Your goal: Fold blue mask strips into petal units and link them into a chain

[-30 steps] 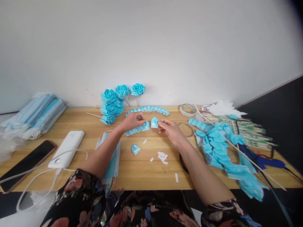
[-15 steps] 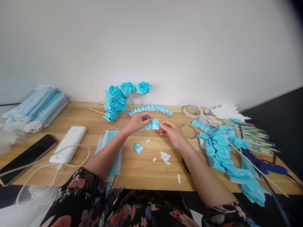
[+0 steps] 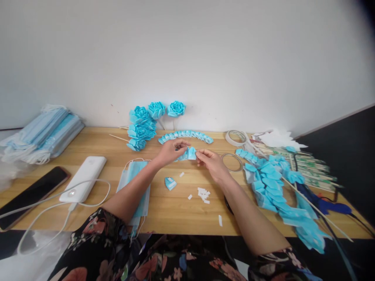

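- Unused by the look of them, masks (image 3: 42, 134) lay stacked at far left.
- Several blue roses (image 3: 140, 127) on sticks looked complete.
- One folded blue piece (image 3: 170, 183) lay apart, seemingly unjoined.
- The left hand (image 3: 175, 151) bent its fingers over a short strip (image 3: 183, 156); whether they pinched it, I couldn't tell.
- Behind, a curved row (image 3: 186, 134) seemed fully assembled.
- The end petal (image 3: 192, 153) sat between the hands, against the strip; whether fastened, unclear.
- The right hand (image 3: 208, 159) pinched that petal's edge, thumb against forefinger.
- More joined strips (image 3: 271, 183) lay heaped, not rolled into roses.
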A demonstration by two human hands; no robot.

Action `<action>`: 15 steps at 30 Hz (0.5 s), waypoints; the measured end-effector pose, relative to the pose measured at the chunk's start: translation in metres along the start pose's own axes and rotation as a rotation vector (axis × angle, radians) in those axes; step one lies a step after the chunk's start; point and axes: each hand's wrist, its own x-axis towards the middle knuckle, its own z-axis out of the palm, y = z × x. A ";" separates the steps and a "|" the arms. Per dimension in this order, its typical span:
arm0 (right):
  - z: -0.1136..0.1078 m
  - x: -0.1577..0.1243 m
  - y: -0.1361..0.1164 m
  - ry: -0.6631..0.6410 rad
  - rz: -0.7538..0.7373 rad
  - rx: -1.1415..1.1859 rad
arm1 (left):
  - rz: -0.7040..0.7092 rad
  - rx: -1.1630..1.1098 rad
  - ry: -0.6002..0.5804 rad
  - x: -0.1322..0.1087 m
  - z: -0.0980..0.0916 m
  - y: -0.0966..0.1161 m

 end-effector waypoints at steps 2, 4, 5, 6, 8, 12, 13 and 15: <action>0.000 0.000 0.000 0.002 -0.003 0.001 | 0.003 -0.001 -0.008 -0.001 0.000 0.001; 0.001 0.000 0.000 0.002 -0.005 0.000 | 0.014 -0.002 -0.014 -0.001 -0.001 0.003; 0.001 0.000 0.000 0.002 -0.004 0.000 | 0.019 -0.003 -0.015 -0.002 -0.001 0.004; 0.001 0.000 0.000 0.004 -0.003 -0.001 | 0.023 -0.005 -0.017 -0.002 -0.002 0.006; 0.001 0.000 0.000 0.008 -0.006 -0.003 | 0.020 -0.008 -0.019 -0.002 -0.002 0.008; 0.002 0.000 0.000 0.010 -0.015 -0.013 | 0.002 0.009 -0.036 -0.002 -0.002 0.010; 0.002 0.000 0.000 0.012 -0.015 -0.017 | 0.005 0.010 -0.038 -0.002 -0.002 0.010; 0.002 0.000 0.000 0.010 -0.016 -0.022 | 0.014 0.006 -0.031 -0.002 -0.001 0.008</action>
